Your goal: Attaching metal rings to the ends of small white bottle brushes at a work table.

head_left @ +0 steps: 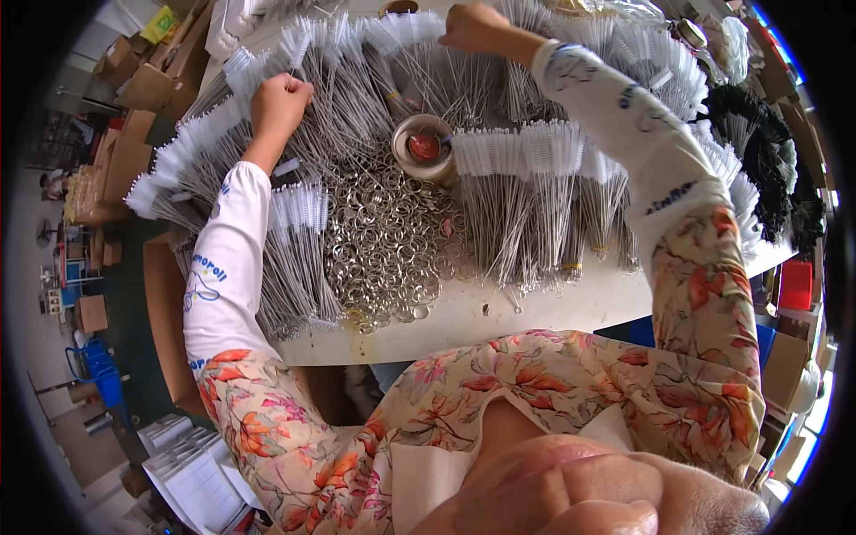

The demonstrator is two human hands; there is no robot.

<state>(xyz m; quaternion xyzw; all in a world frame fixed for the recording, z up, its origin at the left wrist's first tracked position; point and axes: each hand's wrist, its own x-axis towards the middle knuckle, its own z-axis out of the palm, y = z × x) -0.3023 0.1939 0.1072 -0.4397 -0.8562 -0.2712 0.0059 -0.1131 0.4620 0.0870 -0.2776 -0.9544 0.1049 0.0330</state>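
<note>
Two bare hands are among the brushes (343,94), white-bristled ones with thin wire stems, heaped along the far edge of the worktop (499,312) and around its far left corner. The left hand (282,107) is over the heap toward that corner, thumb and fingers drawn together by the bristle heads; one head stands just beyond the fingertips, but I cannot tell whether its stem is pinched. The right hand (473,28) reaches to the far edge, fingers curled in; what lies inside them, if anything, is hidden.

The step in hand looks to be picking or arranging brushes in the far heap. Nearer the front edge, more brushes lie in neat bunches (526,196) right of the middle, with another bunch (299,223) to the left. Between them spread loose metal rings (383,232), and a round tub (400,162) with something red in it sits at their far side.

The next move, I judge, calls for separating stems cleanly, since they cross and could snag, and for keeping the sleeves off the bristles.
</note>
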